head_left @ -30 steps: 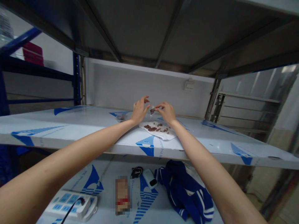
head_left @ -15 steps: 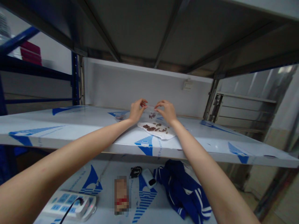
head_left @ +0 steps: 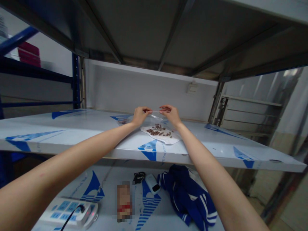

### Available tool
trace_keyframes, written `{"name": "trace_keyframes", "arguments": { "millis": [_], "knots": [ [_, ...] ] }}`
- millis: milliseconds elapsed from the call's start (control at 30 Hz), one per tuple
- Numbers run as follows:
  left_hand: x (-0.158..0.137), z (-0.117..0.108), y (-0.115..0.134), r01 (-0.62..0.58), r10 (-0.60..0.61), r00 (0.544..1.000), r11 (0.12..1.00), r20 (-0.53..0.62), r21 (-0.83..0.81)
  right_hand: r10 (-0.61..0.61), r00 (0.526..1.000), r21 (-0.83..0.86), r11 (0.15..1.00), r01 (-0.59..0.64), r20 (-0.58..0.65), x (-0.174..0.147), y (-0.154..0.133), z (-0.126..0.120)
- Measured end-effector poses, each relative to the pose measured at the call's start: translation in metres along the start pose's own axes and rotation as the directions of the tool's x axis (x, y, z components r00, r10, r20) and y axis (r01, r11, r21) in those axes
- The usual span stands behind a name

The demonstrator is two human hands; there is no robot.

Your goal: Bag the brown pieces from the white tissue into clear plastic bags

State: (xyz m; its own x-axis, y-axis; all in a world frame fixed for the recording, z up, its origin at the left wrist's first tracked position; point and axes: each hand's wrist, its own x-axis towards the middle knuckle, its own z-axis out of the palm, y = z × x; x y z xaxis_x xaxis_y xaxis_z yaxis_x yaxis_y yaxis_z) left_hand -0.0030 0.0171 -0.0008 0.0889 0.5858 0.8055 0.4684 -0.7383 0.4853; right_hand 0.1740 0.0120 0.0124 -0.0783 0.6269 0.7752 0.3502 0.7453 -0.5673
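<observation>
A power strip (head_left: 66,211) and blue garment (head_left: 190,199) lay below the white sheet (head_left: 167,140). Brown pieces (head_left: 155,132) lay on the sheet, and a packet (head_left: 123,121) left of it. Above the sheet's far edge, the left hand (head_left: 140,116) and right hand (head_left: 172,114) pinched a clear bag (head_left: 156,118) in their fingers. A switch (head_left: 192,88) sat on the wall (head_left: 144,83) beyond the sheet.
</observation>
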Motion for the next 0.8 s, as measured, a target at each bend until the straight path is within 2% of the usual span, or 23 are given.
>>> {"name": "trace_keyframes", "arguments": {
  "millis": [167,433,500,667,800],
  "knots": [
    [-0.001,0.000,0.002,-0.037,0.038,0.999,0.998,-0.007,0.048,0.071,0.997,-0.039,0.997,-0.071,0.012,-0.001,0.001,0.001],
    [-0.003,0.004,0.000,-0.093,0.095,0.995,0.985,-0.009,0.144,0.089,0.995,-0.100,0.991,-0.093,-0.044,0.002,0.002,-0.004],
    [-0.004,0.005,0.001,-0.093,0.091,0.996,0.989,0.023,0.118,0.098,0.994,-0.100,0.990,-0.103,-0.049,0.002,0.003,-0.005],
    [0.000,0.007,0.007,-0.035,0.044,0.974,0.998,0.221,-0.042,0.052,0.998,-0.041,0.998,-0.053,-0.020,0.000,0.005,-0.002],
    [0.006,0.012,0.017,-0.047,0.058,0.984,0.997,0.171,-0.068,0.028,0.999,-0.044,0.999,-0.029,-0.039,0.002,0.009,-0.001]
  ]
}}
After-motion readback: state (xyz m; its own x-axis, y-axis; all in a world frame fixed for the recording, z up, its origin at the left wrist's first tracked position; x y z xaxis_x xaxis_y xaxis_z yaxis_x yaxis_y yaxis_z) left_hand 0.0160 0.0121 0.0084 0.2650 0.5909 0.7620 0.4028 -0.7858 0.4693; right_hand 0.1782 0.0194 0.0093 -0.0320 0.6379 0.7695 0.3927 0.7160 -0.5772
